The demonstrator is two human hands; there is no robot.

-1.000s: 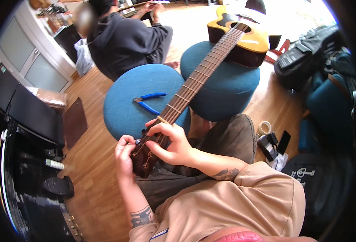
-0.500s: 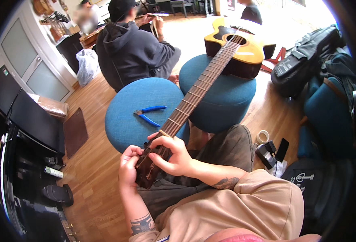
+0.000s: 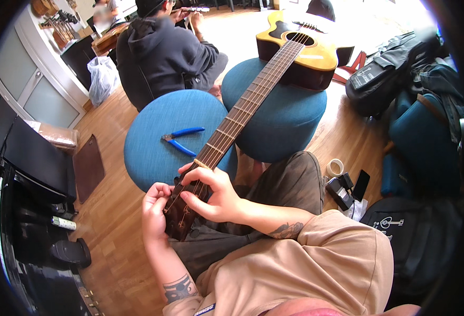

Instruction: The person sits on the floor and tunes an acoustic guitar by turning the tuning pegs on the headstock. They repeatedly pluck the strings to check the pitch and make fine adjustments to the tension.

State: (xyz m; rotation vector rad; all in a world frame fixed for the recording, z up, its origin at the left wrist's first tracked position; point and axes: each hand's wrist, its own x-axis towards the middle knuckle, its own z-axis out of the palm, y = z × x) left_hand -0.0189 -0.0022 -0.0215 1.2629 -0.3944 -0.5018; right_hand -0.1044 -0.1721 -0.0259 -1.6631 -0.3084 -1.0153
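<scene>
An acoustic guitar (image 3: pixel 316 55) has its pale body on the far stool, its long neck slanting down towards me. My left hand (image 3: pixel 155 210) is closed at the left edge of the dark headstock (image 3: pixel 178 218), fingertips pinched where a tuning peg sits; the fingers mostly hide the peg. Across the headstock just below the nut lies my right hand (image 3: pixel 216 197), its index finger curled over the top and thumb against the strings. Blue-handled cutters (image 3: pixel 182 139) rest spread apart on the near blue stool (image 3: pixel 147 118), left of the neck.
A second blue stool (image 3: pixel 290 124) bears the guitar body. Beyond sits a person in a dark hoodie (image 3: pixel 163 58). On the floor at right are a tape roll (image 3: pixel 335 167), a phone (image 3: pixel 361 184) and black bags (image 3: pixel 384 79). A black piano (image 3: pixel 26 237) stands left.
The whole view has shifted slightly, so the scene sits higher and further left. Both hands keep nearly the same hold at the headstock; the cutters have not moved on the stool.
</scene>
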